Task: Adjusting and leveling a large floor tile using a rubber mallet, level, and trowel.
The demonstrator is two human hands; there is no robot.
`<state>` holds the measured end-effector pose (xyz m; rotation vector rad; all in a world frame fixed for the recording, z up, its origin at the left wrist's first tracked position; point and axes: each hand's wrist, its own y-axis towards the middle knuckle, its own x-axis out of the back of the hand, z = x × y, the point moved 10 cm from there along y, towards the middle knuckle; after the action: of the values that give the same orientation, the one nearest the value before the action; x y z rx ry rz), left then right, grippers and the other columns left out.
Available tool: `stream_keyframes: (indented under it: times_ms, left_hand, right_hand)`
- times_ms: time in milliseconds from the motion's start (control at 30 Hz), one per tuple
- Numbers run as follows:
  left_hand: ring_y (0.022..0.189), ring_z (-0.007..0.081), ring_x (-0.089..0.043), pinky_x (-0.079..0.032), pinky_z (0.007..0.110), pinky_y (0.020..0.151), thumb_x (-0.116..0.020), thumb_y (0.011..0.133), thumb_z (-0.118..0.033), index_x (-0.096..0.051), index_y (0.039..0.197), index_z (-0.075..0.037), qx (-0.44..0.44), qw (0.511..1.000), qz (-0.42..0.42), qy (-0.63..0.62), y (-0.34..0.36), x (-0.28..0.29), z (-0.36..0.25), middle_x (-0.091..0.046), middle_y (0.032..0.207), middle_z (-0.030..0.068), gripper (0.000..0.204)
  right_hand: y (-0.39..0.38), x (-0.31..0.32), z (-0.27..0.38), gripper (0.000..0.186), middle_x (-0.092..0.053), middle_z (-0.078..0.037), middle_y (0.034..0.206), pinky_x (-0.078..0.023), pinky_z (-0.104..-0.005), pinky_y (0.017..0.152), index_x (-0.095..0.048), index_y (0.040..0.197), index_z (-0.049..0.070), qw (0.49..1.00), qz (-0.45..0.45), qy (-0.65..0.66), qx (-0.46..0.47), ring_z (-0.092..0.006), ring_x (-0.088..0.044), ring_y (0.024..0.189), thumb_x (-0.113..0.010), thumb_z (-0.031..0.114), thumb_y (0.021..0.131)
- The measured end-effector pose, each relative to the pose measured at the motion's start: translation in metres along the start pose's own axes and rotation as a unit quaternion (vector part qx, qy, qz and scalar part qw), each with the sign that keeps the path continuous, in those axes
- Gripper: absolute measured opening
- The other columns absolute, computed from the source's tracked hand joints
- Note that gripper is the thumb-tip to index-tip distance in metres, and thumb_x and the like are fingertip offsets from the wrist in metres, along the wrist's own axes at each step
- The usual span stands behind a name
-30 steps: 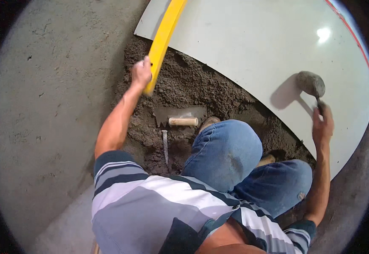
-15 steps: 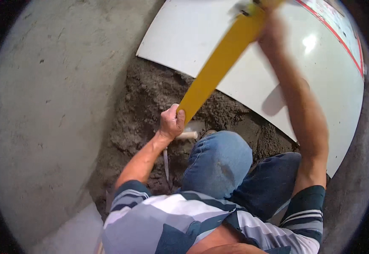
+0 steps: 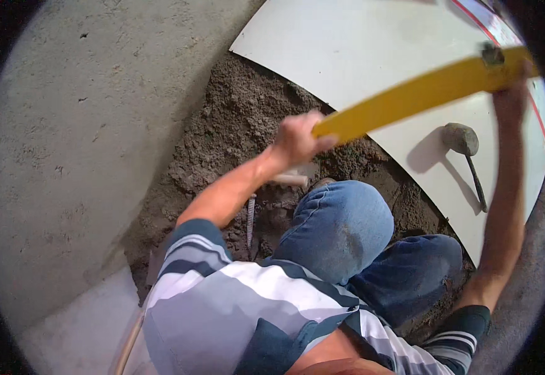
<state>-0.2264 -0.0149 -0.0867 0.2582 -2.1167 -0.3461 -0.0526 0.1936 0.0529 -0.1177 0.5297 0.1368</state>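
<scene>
A long yellow spirit level [image 3: 410, 94] is held slantwise between my hands. My left hand [image 3: 298, 137] is closed round its near end, over the dark, crumbly mortar bed [image 3: 241, 119]. At the upper right, my right hand [image 3: 514, 90] grips the far end, beside a dark fitting in the level. Under that end spreads a large white tile [image 3: 297, 44], its edge bordering the mortar. A rubber mallet [image 3: 461, 139] with a thin dark handle lies on the tile, next to my right forearm.
A short pale pipe [image 3: 292, 180] and a ribbed conduit [image 3: 250, 225] stick out of the mortar near my knees. Grey concrete [image 3: 91, 137] fills the left side. Another white slab [image 3: 75, 328] lies at the lower left, near a tan hose or rod [image 3: 130, 340].
The level has swung clockwise, its far end moving right and down with my right hand. My left hand has moved up and right. The mallet on the tile has come into full view.
</scene>
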Motion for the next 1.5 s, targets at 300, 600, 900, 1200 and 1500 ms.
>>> stream_keyframes:
  times_ms: [300,600,900,1200,1500]
  left_hand:
    - [0.047,0.0167,-0.054,-0.046,0.032,0.046,-0.069,0.067,-0.059,-0.057,0.063,-0.005,0.020,0.998,-0.054,-0.023,0.128,0.013,0.053,-0.055,0.055,0.0087,0.056]
    - [0.051,0.0236,-0.056,-0.046,0.034,0.052,-0.078,0.060,-0.047,-0.055,0.064,-0.006,-0.059,0.996,0.036,0.057,0.136,0.002,0.042,-0.055,0.056,0.0080,0.047]
    - [0.096,0.0322,-0.050,-0.039,0.043,0.088,-0.064,0.076,-0.032,-0.050,0.104,-0.001,-0.073,0.994,0.059,0.057,0.091,-0.051,0.034,-0.053,0.099,0.0166,0.044]
    - [0.107,0.0341,-0.044,-0.037,0.041,0.092,-0.064,0.074,-0.027,-0.050,0.107,-0.002,0.303,0.924,0.229,0.046,-0.144,-0.062,0.058,-0.048,0.112,0.0165,0.043]
    - [0.078,0.0243,-0.058,-0.049,0.040,0.064,-0.070,0.073,-0.035,-0.039,0.118,-0.005,0.616,0.786,-0.036,-0.040,-0.342,-0.015,0.112,-0.054,0.095,0.0125,0.062]
  right_hand:
    - [-0.020,0.083,0.074,0.060,-0.054,-0.013,0.117,-0.040,-0.0406,0.093,-0.047,0.123,0.010,0.499,0.064,-0.664,0.553,-0.0268,-0.052,0.107,-0.071,0.034,0.074]
    - [0.047,0.093,0.027,0.036,-0.057,-0.008,0.091,-0.042,-0.0419,0.087,-0.049,0.111,0.010,0.305,0.230,-0.851,0.361,-0.0264,-0.057,0.091,-0.058,0.008,0.076]
    - [0.112,0.182,-0.136,0.027,-0.060,-0.016,0.086,-0.048,-0.0416,0.077,-0.047,0.099,0.005,0.483,0.310,-0.816,0.076,-0.0322,-0.060,0.085,-0.058,0.008,0.074]
    - [0.172,0.248,-0.178,0.044,-0.060,-0.019,0.092,-0.046,-0.0418,0.075,-0.053,0.103,0.003,0.510,0.336,-0.792,0.024,-0.0346,-0.059,0.088,-0.071,0.029,0.072]
    - [0.152,0.250,-0.197,0.045,-0.058,-0.023,0.095,-0.045,-0.0437,0.079,-0.053,0.109,0.001,0.369,0.360,-0.857,-0.008,-0.0378,-0.056,0.094,-0.062,0.033,0.079]
